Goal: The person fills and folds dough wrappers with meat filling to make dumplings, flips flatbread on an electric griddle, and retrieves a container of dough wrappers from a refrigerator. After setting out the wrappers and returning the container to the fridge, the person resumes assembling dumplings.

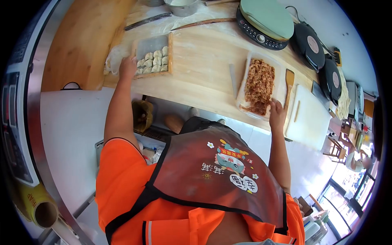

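Observation:
At the left, my left hand (128, 66) is closed on the left edge of a wooden-framed tray (170, 55), which holds several rows of pale dumplings (154, 62). On the right, my right hand (277, 113) grips the near right corner of a clear plastic container (279, 81). Reddish-brown minced filling (259, 83) covers much of its inside. A thin flat metal strip (233, 80) lies just left of the container, and a wooden spatula (289, 81) lies along its right side.
The wooden worktable (200, 65) carries a rolling pin (204, 22), a dark stick (148, 21), a metal bowl (182, 7) and a green-lidded electric griddle (267, 18). A white board (312, 118) lies right. Black round appliances (308, 47) stand behind. A person (357, 162) is far right.

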The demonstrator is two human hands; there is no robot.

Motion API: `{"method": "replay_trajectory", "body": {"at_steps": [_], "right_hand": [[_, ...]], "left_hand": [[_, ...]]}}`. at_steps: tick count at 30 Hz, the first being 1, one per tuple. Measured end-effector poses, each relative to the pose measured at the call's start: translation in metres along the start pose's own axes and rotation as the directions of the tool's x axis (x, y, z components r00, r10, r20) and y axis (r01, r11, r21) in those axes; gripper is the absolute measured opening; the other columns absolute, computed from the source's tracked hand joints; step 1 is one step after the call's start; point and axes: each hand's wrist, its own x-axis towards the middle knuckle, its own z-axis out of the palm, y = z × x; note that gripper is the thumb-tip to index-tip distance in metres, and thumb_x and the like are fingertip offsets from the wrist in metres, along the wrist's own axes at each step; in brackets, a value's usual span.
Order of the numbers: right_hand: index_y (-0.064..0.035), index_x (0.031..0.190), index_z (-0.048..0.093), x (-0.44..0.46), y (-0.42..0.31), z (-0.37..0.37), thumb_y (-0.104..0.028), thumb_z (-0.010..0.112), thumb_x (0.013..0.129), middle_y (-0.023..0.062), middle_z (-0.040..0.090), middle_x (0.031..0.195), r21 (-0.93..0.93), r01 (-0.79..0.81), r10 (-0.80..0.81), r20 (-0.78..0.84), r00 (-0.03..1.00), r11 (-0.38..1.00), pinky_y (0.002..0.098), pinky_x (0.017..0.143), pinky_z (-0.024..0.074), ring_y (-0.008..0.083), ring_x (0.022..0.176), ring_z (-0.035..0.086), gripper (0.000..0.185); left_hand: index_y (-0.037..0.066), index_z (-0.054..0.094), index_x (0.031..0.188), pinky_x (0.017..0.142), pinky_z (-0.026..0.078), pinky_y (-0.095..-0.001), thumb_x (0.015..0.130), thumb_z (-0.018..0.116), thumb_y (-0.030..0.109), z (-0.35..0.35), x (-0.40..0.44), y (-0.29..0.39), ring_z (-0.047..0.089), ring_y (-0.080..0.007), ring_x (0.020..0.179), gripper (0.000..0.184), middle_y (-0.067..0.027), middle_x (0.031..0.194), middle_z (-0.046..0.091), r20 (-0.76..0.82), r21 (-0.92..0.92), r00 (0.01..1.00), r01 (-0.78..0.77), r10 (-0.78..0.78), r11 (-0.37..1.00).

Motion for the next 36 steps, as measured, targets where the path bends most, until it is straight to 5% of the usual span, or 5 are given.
{"method": "replay_trajectory", "body": {"at_steps": [14, 16, 18, 26, 36], "right_hand": [[-0.0054, 0.109, 0.068, 0.022, -0.142, 0.101, -0.037, 0.047, 0.101, 0.0232, 0.068, 0.104, 0.135, 0.116, -0.147, 0.249, 0.957, 0.984, 0.0450, 0.089, 0.0498, 0.0394, 0.099, 0.063, 0.039], [0.0026, 0.110, 0.064, 0.014, -0.128, 0.082, -0.037, 0.053, 0.098, 0.0249, 0.064, 0.112, 0.204, 0.135, -0.163, 0.126, 0.979, 0.970, 0.0450, 0.096, 0.0464, 0.0418, 0.105, 0.060, 0.043], [0.0002, 0.117, 0.061, 0.013, -0.071, 0.051, -0.033, 0.061, 0.093, 0.0230, 0.062, 0.119, 0.007, 0.150, -0.149, -0.106, 0.983, 0.989, 0.0446, 0.097, 0.0458, 0.0388, 0.112, 0.057, 0.041], [-0.0013, 0.102, 0.057, 0.023, 0.077, -0.035, -0.018, 0.065, 0.082, 0.0182, 0.057, 0.110, -0.664, -0.057, 0.016, -0.067, 0.998, 0.745, 0.0434, 0.081, 0.0520, 0.0333, 0.093, 0.061, 0.027], [-0.0019, 0.112, 0.052, 0.039, 0.086, -0.097, -0.016, 0.056, 0.086, 0.0236, 0.062, 0.103, -0.092, -0.113, 0.106, -0.081, 0.991, 0.989, 0.0498, 0.080, 0.0516, 0.0440, 0.093, 0.063, 0.030]], "left_hand": [[-0.001, 0.070, 0.096, 0.075, 0.048, -0.0526, 0.093, 0.050, 0.039, 0.068, 0.064, -0.123, 0.066, -0.0413, 0.089, 0.045, -0.0256, 0.093, 0.069, 0.069, -0.152, 0.995, 0.087, -0.077, 0.984], [0.000, 0.070, 0.101, 0.077, 0.049, -0.0514, 0.096, 0.052, 0.034, -0.009, 0.048, -0.047, 0.065, -0.0423, 0.089, 0.039, -0.0238, 0.093, 0.069, 0.161, 0.402, 0.987, -0.052, -0.015, 0.914], [0.001, 0.067, 0.111, 0.084, 0.049, -0.0488, 0.094, 0.055, 0.028, -0.021, 0.046, -0.028, 0.063, -0.0414, 0.096, 0.033, -0.0219, 0.104, 0.068, -0.290, 0.038, 0.956, -0.029, 0.039, 0.999], [0.005, 0.064, 0.117, 0.095, 0.045, -0.0453, 0.081, 0.067, 0.009, -0.055, 0.068, 0.288, 0.059, -0.0369, 0.109, 0.037, -0.0181, 0.116, 0.064, -0.317, -0.124, 0.744, -0.647, 0.588, 0.752], [0.010, 0.062, 0.120, 0.108, 0.029, -0.0545, 0.086, 0.070, 0.021, 0.014, 0.114, 0.493, 0.053, -0.0280, 0.121, 0.037, -0.0106, 0.118, 0.064, 0.229, 0.144, 0.513, -0.858, 0.827, 0.492]]}}
